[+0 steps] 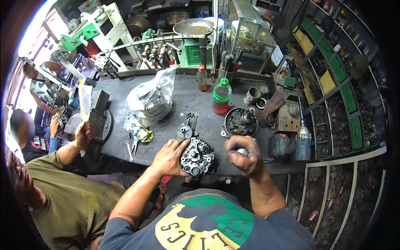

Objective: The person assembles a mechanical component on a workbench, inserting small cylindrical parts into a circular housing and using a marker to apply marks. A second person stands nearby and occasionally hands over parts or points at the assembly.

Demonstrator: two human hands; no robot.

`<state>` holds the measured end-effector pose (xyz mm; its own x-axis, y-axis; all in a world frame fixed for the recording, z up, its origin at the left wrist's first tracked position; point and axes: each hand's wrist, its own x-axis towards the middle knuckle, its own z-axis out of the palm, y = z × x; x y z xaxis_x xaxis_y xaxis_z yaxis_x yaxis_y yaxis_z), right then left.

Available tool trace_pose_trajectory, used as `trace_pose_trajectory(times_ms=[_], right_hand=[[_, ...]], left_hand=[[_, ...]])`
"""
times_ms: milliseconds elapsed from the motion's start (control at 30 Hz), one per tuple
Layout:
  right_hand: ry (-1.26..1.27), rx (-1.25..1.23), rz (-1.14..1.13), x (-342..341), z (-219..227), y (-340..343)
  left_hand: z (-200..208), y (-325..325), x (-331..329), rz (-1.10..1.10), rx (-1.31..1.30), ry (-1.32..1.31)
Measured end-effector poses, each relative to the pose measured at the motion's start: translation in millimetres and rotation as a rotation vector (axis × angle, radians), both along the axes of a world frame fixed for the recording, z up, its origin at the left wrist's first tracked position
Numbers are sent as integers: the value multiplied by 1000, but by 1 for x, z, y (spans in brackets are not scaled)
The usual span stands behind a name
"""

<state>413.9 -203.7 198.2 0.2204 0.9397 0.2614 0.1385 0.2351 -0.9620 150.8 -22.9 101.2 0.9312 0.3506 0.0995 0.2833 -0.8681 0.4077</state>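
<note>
My left hand (170,158) grips the left side of an alternator's rear half (197,158), which lies near the bench's front edge with its metal terminals and diode plate facing up. To its right, my right hand (246,156) is closed in a fist around a tool with a pale rounded end (242,152); the rest of that tool is hidden. Just beyond the left hand's work lies a small round grey part with thin prongs (185,131). The alternator's other half (240,123), with a rotor shaft upright in it, sits beyond my right hand.
A green-capped bottle of red liquid (222,98), a bagged metal part (152,100), a rag (138,128) and a wrench (129,151) lie about the dark bench (183,89). A cordless driver (303,141) stands at right. At left, a person (71,187) holds a pale strip.
</note>
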Motion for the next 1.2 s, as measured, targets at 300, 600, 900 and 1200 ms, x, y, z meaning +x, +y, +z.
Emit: trace_pose_trajectory(times_ms=[300,600,900,1200], right_hand=[[-193,-795,-114,-4,-112,-72],[-189,-736,-111,-14,-210,-24],[122,-689,-407,-5,-272,-25],[82,-630,-502,30,-248,-25]], left_hand=[[-25,-109,31,537,109,-73],[13,-66,5,396,14,242],[4,-57,17,389,-249,162],[-55,-38,48,529,-602,268]])
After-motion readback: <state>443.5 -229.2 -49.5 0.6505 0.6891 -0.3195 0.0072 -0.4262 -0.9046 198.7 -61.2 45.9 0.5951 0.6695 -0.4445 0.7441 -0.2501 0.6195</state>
